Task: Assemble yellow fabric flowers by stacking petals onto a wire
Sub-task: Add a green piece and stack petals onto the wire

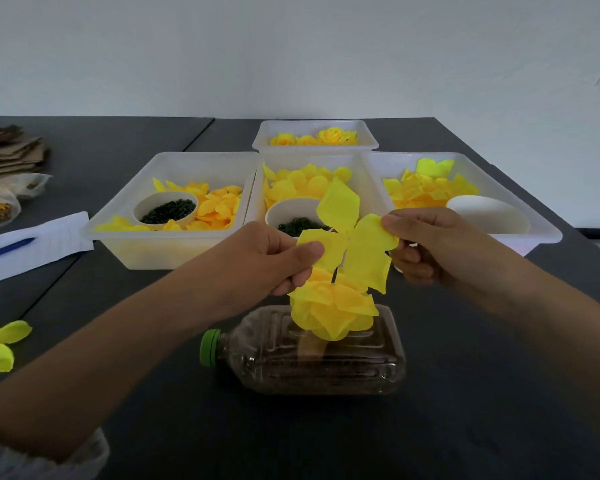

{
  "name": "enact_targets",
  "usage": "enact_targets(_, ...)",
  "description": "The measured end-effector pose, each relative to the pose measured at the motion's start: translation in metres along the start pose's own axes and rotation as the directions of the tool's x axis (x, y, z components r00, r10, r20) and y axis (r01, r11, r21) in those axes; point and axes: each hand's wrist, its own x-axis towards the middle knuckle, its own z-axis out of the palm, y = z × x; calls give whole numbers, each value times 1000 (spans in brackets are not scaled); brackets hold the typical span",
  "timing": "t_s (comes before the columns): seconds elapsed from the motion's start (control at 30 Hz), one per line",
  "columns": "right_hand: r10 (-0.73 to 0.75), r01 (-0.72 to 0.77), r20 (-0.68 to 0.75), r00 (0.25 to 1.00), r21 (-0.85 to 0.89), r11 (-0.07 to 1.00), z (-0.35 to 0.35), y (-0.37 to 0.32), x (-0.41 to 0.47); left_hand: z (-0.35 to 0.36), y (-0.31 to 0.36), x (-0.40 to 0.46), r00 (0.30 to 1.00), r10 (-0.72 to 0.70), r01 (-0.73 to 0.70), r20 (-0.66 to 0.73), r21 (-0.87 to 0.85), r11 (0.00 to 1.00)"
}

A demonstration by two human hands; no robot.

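A three-lobed yellow petal piece (347, 233) is held above the table's middle. My left hand (274, 258) pinches its left lobe and my right hand (426, 244) pinches its right lobe. Just below it a thin dark wire (334, 274) rises from a stack of yellow petals (333, 311). The stack sits above a plastic bottle (312, 355) that lies on its side, green cap to the left, with dark filling inside. The petal piece's centre is at the wire's top end.
Behind stand white trays: left tray (118, 216) and middle tray (257, 188) with loose petals and cups of dark green rings, right tray (541, 216) with petals and a white bowl, far tray (264, 140) with finished flowers. Loose petals (0, 344), paper, pen and cardboard lie left.
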Motion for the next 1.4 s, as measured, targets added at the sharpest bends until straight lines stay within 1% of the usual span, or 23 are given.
enact_targets(0.1,29,-29,0,1000,28,999,-1,4,-1,0,1,4,1000,-22,22,-2,-12,1000)
enact_targets(0.37,38,-38,-2,999,73,997,1,3,2,-8,-3,10,995,-98,99,27,-48,994)
enact_targets(0.53,18,-19,13,1000,128,992,-1,-1,-2,-10,-2,11,994,-87,94,58,-124,988)
enact_targets(0.67,23,-23,6,1000,91,996,-1,-4,-6,-10,-3,14,994,-90,95,67,-87,992)
enact_targets(0.8,72,-72,-3,997,41,997,1,-4,-11,-12,-4,15,986,-108,117,130,-58,991)
enact_targets(0.93,83,-83,-6,997,17,996,5,-3,-13,-13,-6,16,980,-141,148,137,-39,988)
enact_targets(1.07,44,-43,-16,999,61,997,3,-6,-14,-15,-5,16,982,-102,115,161,-72,991)
enact_targets(1.23,33,-29,-38,999,105,994,1,-9,-14,-17,-2,18,989,-47,63,138,-108,992)
enact_targets(1.4,50,-49,-22,998,69,996,2,-7,-11,-18,-4,20,992,-49,62,117,-112,992)
